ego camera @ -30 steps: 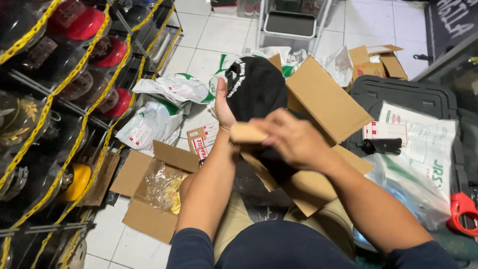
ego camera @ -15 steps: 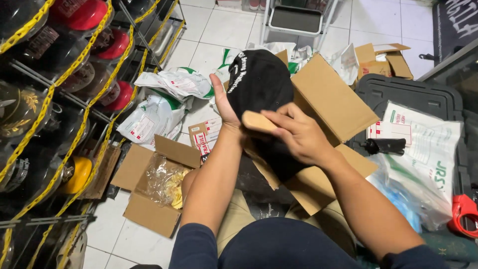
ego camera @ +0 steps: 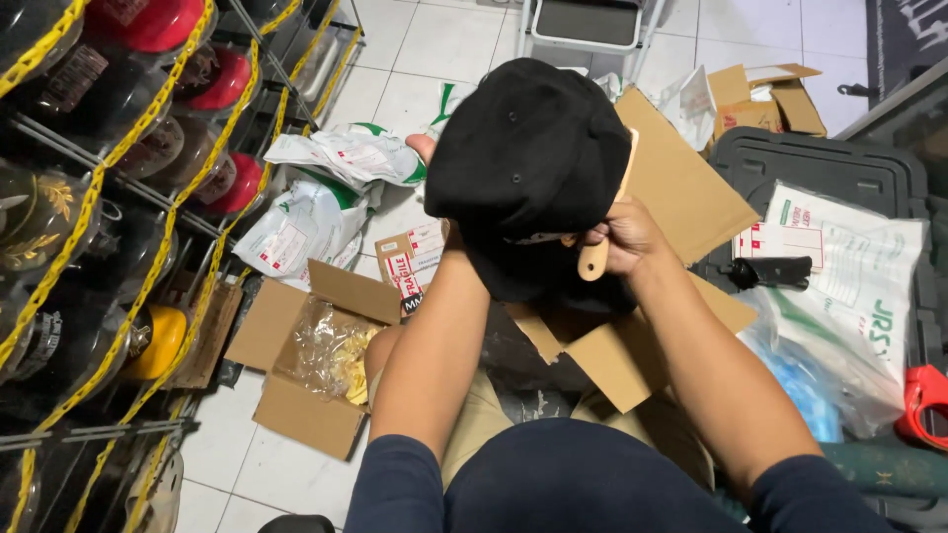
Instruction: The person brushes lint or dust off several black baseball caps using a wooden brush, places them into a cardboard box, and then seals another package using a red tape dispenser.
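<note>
Fingers (ego camera: 614, 235) of my right hand (ego camera: 622, 242) are curled tight around the handle of a wooden brush (ego camera: 604, 232), which lies against the side of the black cap (ego camera: 528, 163). Under the cap is my left hand (ego camera: 427, 150); only one fingertip peeks out, so I cannot tell how those fingers sit. I hold the cap up over big flat cardboard (ego camera: 681, 192). An open box (ego camera: 311, 355) with crinkly plastic sits on the tile floor (ego camera: 444, 44).
</note>
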